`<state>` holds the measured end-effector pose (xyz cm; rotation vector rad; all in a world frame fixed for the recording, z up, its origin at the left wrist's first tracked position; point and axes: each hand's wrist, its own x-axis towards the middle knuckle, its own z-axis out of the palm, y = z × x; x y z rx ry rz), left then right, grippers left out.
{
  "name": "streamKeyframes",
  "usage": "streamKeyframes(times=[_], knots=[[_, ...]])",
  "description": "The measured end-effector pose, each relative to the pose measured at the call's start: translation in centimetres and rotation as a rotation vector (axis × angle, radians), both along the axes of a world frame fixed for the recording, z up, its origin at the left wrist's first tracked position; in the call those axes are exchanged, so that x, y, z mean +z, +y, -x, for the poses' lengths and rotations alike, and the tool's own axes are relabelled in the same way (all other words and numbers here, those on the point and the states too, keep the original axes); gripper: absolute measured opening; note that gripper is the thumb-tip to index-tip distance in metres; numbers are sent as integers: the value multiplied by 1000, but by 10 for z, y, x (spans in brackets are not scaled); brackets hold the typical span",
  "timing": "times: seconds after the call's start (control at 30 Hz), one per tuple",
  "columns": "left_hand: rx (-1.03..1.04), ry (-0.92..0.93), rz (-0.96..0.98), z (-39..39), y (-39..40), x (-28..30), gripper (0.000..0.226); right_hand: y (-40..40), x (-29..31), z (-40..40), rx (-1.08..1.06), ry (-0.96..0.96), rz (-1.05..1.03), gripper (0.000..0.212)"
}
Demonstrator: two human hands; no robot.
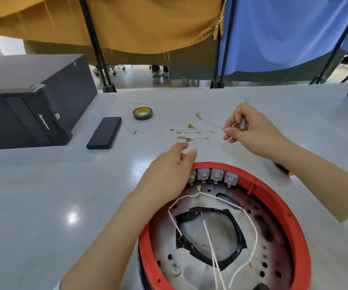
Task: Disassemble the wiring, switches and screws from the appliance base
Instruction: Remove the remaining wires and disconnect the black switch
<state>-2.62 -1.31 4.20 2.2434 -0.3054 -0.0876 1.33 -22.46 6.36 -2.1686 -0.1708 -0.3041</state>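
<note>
Wires coming off the base [252, 170].
Left hand [169, 176] pinched a wire [192, 146]; right hand [250, 128] pinched another, tool [242, 122] tucked in; switches [213, 174] looked next.

Only one readable word: "lenovo", in pale letters running lengthwise down the dark front panel of the black computer case [22, 97] lying on its side at the left edge of the bench [43, 195]. Small pale stickers on that same case, one beside the logo and one on its upper face, too small to read. No other legible text, number or sign.
</note>
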Motion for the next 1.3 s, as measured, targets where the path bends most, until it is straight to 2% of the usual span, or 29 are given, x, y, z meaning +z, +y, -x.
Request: streamKeyframes(times=[0.1,0.2,0.27,0.33,0.47,0.77,0.97,1.13,1.3], knots=[[22,-24,-177,-2,0,-3,36,2,-26,-37,-16,137,98,32],[-106,29,-154,-6,11,-1,30,7,-52,-65,-20,221,227,29],[-229,133,-84,-11,20,-1,27,10,-57,-78,-50,197,277,29],[-268,187,-3,-13,25,-3,27,14,-57,-89,-55,151,285,31],[-250,180,74,-12,20,-7,28,19,-57,-102,-37,87,320,32],[-258,198,102,-11,21,-5,28,24,-56,-117,-114,28,316,27],[-267,211,146,-12,21,-5,27,28,-39,-88,-56,37,367,15],[-255,179,148,-12,20,-7,26,38,-16,-23,79,85,254,22],[-246,130,151,-11,19,-8,20,41,-12,47,133,98,322,19]])
